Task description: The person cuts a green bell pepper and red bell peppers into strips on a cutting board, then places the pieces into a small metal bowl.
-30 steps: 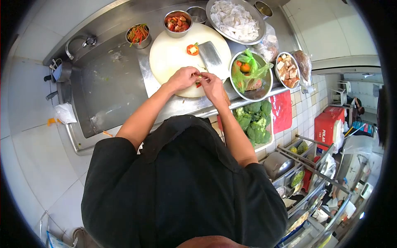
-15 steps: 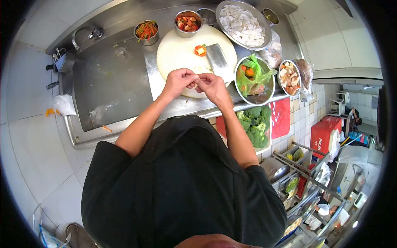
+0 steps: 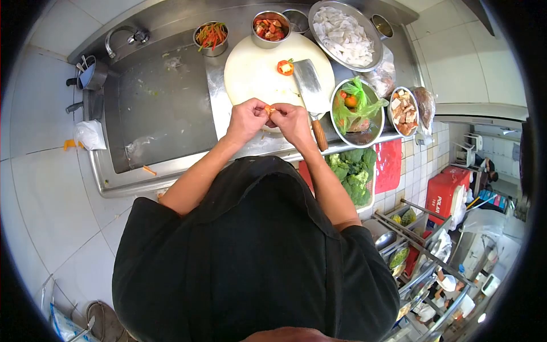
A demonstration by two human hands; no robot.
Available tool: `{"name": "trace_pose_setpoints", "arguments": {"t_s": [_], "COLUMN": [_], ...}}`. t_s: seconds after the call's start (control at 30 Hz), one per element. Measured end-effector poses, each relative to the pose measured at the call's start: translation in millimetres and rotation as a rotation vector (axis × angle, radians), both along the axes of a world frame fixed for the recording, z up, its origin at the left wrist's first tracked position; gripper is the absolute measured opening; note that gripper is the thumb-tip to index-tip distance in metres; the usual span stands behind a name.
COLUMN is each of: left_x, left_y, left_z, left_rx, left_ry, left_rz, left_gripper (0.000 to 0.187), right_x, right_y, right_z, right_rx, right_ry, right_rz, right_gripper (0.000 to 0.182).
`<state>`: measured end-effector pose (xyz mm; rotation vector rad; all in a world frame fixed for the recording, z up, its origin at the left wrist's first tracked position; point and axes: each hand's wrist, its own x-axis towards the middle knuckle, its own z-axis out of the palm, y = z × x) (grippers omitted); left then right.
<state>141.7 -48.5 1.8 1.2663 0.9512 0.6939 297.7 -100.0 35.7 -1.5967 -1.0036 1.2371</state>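
Observation:
My left hand (image 3: 247, 121) and my right hand (image 3: 292, 122) meet over the near edge of the round white cutting board (image 3: 250, 71). Between their pinched fingertips is a small orange-red vegetable piece (image 3: 268, 108), its kind too small to make out. Farther up the board lies a cut red pepper half (image 3: 285, 68) with its pale inside showing. Against it rests a cleaver (image 3: 309, 82), blade flat, its wooden handle pointing back toward me just beside my right wrist.
Bowls of vegetable strips (image 3: 212, 37) and chopped red pieces (image 3: 270, 28) stand behind. At right are a basin of white slices (image 3: 345, 37), a colander (image 3: 374, 133) with a green bag, and a bowl of brown-white chunks (image 3: 403, 111). Broccoli (image 3: 354, 174) sits below; a sink (image 3: 159, 108) is left.
The orange-red piece now shows between my fingertips, where it was hidden before. The cleaver's handle has come into sight beside my right hand. The whole view has shifted slightly.

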Motion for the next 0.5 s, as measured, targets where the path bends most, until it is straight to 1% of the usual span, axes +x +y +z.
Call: {"name": "trace_pose_setpoints", "arguments": {"t_s": [0.03, 0.07, 0.1, 0.13, 0.2, 0.33, 0.47, 0.5], "left_x": [-3, -7, -11, -12, -14, -10, 18, 29], "left_y": [4, 10, 17, 20, 29, 62, 121, 140], "left_z": [-2, -3, -3, -3, 1, 8, 30, 36], "left_rx": [-0.058, -0.116, -0.188, -0.275, -0.440, -0.341, -0.136, -0.057], "left_ry": [-0.079, -0.158, -0.160, -0.234, -0.378, -0.360, -0.311, -0.257], "left_rz": [-0.004, -0.008, -0.046, 0.000, 0.088, 0.110, 0.130, 0.136], "left_gripper": [0.015, 0.016, 0.017, 0.017, 0.016, 0.016, 0.020, 0.022], "right_x": [-1, 1, 4, 9, 19, 39, 50, 51], "right_y": [0, 0, 0, 2, 0, -12, -23, -26], "right_z": [1, -1, -3, -6, -15, -30, -39, -41], "right_rx": [-0.007, -0.038, -0.069, -0.097, -0.125, -0.121, -0.089, -0.078], "right_ry": [0.073, 0.241, 0.407, 0.574, 0.644, 0.715, 0.779, 0.782], "right_rz": [-0.018, -0.049, -0.079, -0.107, -0.147, -0.211, -0.253, -0.262], "right_gripper": [0.022, 0.021, 0.020, 0.019, 0.021, 0.020, 0.019, 0.019]}}
